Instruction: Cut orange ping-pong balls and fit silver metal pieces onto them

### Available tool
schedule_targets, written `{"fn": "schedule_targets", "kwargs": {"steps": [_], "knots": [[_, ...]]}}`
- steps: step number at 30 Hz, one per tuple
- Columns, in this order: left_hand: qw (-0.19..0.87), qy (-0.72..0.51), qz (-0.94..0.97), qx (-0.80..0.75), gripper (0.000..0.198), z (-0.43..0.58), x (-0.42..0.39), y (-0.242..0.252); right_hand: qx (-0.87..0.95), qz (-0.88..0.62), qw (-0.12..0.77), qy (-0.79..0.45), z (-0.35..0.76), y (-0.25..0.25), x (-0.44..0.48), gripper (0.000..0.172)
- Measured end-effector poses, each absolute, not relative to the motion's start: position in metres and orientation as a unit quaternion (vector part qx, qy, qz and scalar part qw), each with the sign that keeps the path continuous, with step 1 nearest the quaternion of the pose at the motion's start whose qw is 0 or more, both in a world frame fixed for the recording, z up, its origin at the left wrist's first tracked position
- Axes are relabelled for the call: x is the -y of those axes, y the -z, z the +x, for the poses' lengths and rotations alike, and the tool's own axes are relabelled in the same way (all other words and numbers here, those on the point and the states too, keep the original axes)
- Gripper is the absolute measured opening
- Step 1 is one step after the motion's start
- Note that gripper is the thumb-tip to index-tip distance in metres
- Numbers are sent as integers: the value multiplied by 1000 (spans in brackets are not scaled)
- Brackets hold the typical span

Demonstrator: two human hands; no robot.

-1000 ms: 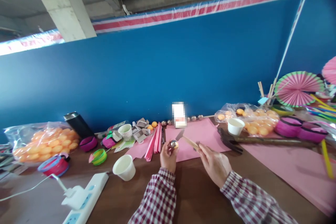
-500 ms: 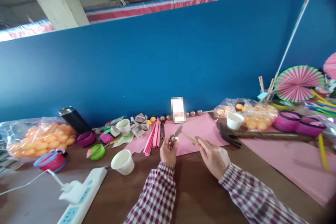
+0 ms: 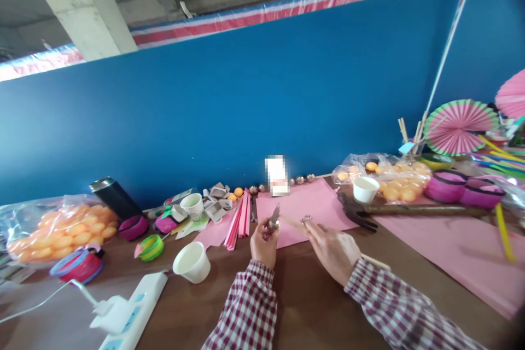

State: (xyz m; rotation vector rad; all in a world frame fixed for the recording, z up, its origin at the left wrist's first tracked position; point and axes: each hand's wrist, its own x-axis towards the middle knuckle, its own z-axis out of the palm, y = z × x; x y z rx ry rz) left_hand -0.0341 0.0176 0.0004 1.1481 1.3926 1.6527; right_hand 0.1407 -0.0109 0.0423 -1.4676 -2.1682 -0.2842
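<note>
My left hand (image 3: 263, 247) is closed around a small shiny metal ball (image 3: 274, 224) above the front edge of the pink paper (image 3: 315, 199). A pointed grey blade (image 3: 276, 212) rises right beside the ball; what holds it is hidden. To the right, my right hand (image 3: 333, 249) grips a thin wooden stick (image 3: 376, 262), whose pale front part stretches toward the left hand and whose rear end shows behind the wrist. A small shiny bit (image 3: 305, 219) shows at the right fingertips, too small to name. The hands are apart.
Metal balls (image 3: 301, 179) line the wall. A white paper cup (image 3: 192, 262) and a power strip (image 3: 137, 306) stand left. A hammer (image 3: 356, 212) and another white cup (image 3: 366, 190) lie right. Bags of orange balls (image 3: 65, 229), a black flask (image 3: 117, 199) and folded pink strips (image 3: 240, 219) sit behind.
The grey blade now stands more upright against the ball in my left hand. The right hand has shifted slightly, and the shiny bit at its fingertips shows more clearly. The view has tilted a little.
</note>
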Motion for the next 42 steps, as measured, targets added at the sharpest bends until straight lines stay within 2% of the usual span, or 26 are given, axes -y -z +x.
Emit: {"fn": "schedule_targets", "kwargs": {"steps": [6, 16, 20, 26, 38, 42], "knots": [[304, -617, 458, -562, 42, -35, -20, 3, 779, -544, 292, 107, 143, -42, 10, 32], [277, -590, 451, -609, 47, -40, -17, -1, 794, -522, 284, 126, 142, -40, 11, 32], [250, -569, 469, -627, 42, -41, -16, -4, 812, -503, 252, 153, 139, -40, 12, 31], [197, -557, 484, -645, 40, -43, -16, -2, 802, -520, 257, 141, 138, -40, 12, 33], [200, -516, 499, -667, 40, -43, -13, -4, 815, -530, 204, 112, 140, -43, 12, 34], [197, -511, 509, -664, 39, -43, -14, -3, 795, -545, 244, 112, 140, -44, 12, 35]]}}
